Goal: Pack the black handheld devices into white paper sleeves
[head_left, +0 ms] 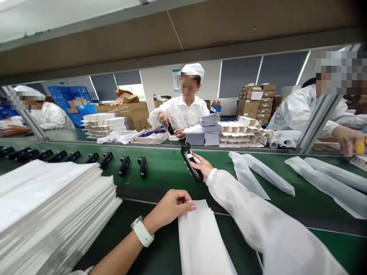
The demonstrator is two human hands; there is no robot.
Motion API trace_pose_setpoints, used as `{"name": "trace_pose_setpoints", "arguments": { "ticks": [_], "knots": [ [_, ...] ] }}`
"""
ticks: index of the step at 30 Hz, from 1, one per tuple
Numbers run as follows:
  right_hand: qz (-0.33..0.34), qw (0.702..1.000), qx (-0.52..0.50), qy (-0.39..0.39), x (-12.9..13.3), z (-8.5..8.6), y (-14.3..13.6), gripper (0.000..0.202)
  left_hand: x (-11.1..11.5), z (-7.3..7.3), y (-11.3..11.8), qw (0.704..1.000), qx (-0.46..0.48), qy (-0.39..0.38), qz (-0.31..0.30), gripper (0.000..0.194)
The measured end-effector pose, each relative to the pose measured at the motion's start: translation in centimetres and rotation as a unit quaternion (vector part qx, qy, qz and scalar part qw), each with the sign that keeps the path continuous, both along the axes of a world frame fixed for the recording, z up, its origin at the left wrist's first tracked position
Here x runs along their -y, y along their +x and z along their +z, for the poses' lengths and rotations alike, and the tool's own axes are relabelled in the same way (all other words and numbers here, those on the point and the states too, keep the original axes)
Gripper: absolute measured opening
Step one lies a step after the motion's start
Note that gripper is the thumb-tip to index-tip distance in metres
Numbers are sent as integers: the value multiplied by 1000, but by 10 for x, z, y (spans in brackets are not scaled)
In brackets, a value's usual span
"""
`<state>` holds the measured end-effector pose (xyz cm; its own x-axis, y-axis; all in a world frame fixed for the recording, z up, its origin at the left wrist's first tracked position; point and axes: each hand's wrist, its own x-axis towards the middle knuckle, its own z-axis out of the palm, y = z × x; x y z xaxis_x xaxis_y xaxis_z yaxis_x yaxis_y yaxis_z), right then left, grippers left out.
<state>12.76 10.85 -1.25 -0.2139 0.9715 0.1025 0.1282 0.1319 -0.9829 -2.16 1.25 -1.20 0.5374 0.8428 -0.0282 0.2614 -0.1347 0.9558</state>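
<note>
Nearest: white pouch (202,240) lengthwise over the green desk (160,254), its far edge pinched between thumb and fingers of the left hand (172,208); pale watch (144,232) on that wrist. Tall pile of white pouches (57,208) at left. Farther out: right hand (203,167), grip wrapped round a black device (187,152), held above the green belt (168,172). On the belt, leftward, a row of similar devices (124,166), perhaps 10, crowded and hard to count at the far end; rightward, 4 translucent pouches (269,174). Across: co-worker (186,110) in white cap, dark handheld (170,126) in hand, open boxes (241,134) alongside. Behind: brown cartons (248,109).
</note>
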Motion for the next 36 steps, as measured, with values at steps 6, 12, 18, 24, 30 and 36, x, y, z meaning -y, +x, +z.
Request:
{"name": "trace_pose_setpoints", "arguments": {
  "ticks": [6,12,18,24,30,36],
  "knots": [
    [123,944,-296,-77,42,30,32,79,3,5,3,998,3,69,5,20],
    [130,930,-332,-93,49,28,22,63,9,12,9,994,28,103,11,18],
    [276,926,-204,-156,68,17,23,39,8,39,18,975,136,106,144,18],
    [221,969,-89,-62,73,28,28,41,10,43,26,965,149,134,167,18],
    [-173,974,77,124,1,35,74,51,7,11,11,992,-116,29,26,32],
    [-127,958,189,176,-2,6,73,28,3,-4,2,977,-199,73,-1,30]
  ]
}}
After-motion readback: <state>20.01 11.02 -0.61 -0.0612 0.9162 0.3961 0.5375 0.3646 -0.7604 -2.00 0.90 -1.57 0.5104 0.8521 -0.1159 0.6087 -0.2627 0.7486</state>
